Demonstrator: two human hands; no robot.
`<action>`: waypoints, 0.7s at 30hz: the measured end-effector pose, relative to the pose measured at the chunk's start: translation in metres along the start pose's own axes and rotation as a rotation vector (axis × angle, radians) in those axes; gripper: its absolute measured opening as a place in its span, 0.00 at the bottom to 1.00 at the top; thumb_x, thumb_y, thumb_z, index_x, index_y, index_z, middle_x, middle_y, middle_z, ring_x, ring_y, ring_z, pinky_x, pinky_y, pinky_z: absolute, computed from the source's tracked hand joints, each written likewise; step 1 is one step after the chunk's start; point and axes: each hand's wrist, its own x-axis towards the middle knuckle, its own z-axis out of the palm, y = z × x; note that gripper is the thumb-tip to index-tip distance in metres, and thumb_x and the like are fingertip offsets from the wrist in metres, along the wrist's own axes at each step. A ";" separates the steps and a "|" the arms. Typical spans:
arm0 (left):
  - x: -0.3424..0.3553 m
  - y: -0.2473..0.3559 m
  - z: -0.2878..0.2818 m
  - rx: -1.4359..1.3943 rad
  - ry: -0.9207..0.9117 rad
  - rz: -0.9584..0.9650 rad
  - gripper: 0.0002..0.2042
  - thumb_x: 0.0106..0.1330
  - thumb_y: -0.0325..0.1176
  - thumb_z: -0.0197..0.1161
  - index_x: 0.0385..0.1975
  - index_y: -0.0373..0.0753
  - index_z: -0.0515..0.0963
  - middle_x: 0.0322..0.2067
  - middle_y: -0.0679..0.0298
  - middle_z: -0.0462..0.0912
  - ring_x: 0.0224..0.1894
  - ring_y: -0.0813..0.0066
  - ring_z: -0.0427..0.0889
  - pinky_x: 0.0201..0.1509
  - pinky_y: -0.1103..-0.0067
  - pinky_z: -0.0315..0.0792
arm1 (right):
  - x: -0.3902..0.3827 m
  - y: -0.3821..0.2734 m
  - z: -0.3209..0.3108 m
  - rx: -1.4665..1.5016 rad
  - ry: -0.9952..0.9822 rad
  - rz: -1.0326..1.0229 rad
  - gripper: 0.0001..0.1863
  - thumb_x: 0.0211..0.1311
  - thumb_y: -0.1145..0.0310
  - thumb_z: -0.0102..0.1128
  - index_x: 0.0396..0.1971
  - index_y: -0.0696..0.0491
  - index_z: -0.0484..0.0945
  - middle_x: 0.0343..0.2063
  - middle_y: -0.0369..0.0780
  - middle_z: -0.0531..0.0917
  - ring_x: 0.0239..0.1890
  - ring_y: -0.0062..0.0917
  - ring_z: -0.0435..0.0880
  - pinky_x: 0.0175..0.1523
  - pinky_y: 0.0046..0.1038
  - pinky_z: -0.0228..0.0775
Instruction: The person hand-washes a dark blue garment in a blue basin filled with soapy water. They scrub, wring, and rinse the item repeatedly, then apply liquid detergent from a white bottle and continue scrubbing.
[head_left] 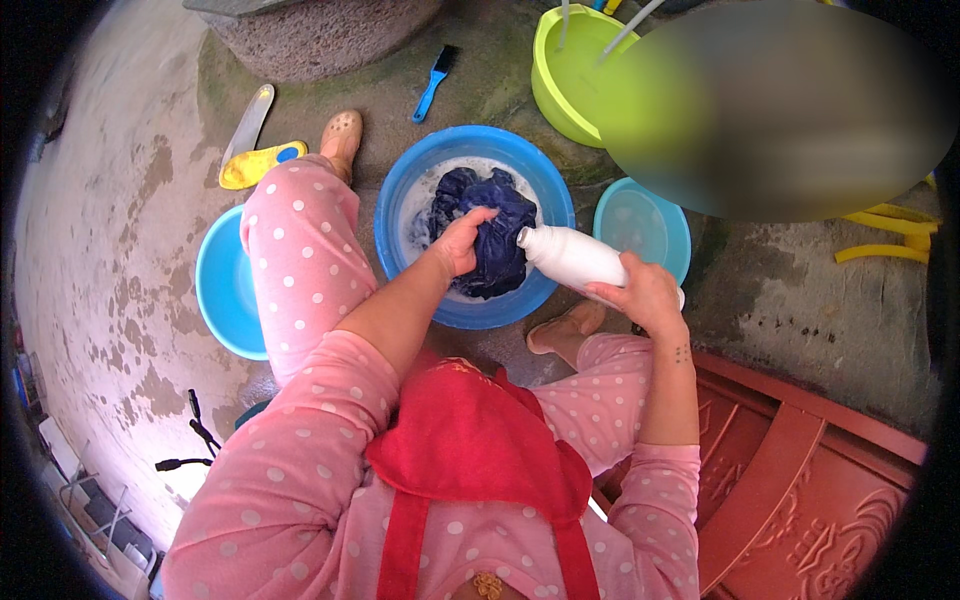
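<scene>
A blue basin (397,178) sits on the ground in front of me, with suds and water in it. Inside lies a wet, dark blue garment (500,262), bunched up. My left hand (462,243) is closed on the garment's upper side, its thumb lying over the cloth. In my right hand (645,293) is a white bottle (572,256), gripped near its base and tilted over. The bottle's uncapped mouth points left, just above the garment. No stream of liquid can be made out at the mouth.
Light blue basins stand at left (226,290) and right (655,225). A lime-green basin (562,92), blue-handled brush (433,88), grey insole (248,127) and yellow insole (250,168) lie beyond. A red embossed panel (770,480) is at lower right. A blur hides the upper right.
</scene>
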 end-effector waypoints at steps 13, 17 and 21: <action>0.004 -0.002 -0.004 0.002 -0.019 -0.030 0.18 0.61 0.38 0.52 0.46 0.33 0.73 0.43 0.54 0.79 0.44 0.62 0.80 0.54 0.65 0.71 | 0.001 -0.002 0.001 -0.002 -0.001 -0.023 0.32 0.41 0.38 0.63 0.30 0.57 0.76 0.25 0.51 0.81 0.31 0.46 0.81 0.38 0.43 0.71; 0.001 -0.002 -0.001 0.012 -0.017 -0.028 0.18 0.61 0.38 0.52 0.47 0.33 0.72 0.44 0.54 0.79 0.45 0.62 0.79 0.55 0.65 0.71 | 0.001 -0.003 0.001 -0.011 -0.005 -0.027 0.32 0.41 0.38 0.63 0.30 0.57 0.76 0.24 0.51 0.81 0.30 0.46 0.81 0.38 0.43 0.71; 0.003 -0.003 -0.003 0.001 -0.046 -0.043 0.19 0.62 0.38 0.52 0.48 0.32 0.71 0.44 0.53 0.78 0.45 0.61 0.79 0.55 0.65 0.71 | 0.001 -0.004 0.000 -0.016 0.000 -0.039 0.32 0.41 0.38 0.63 0.30 0.57 0.77 0.24 0.51 0.81 0.30 0.45 0.81 0.37 0.42 0.71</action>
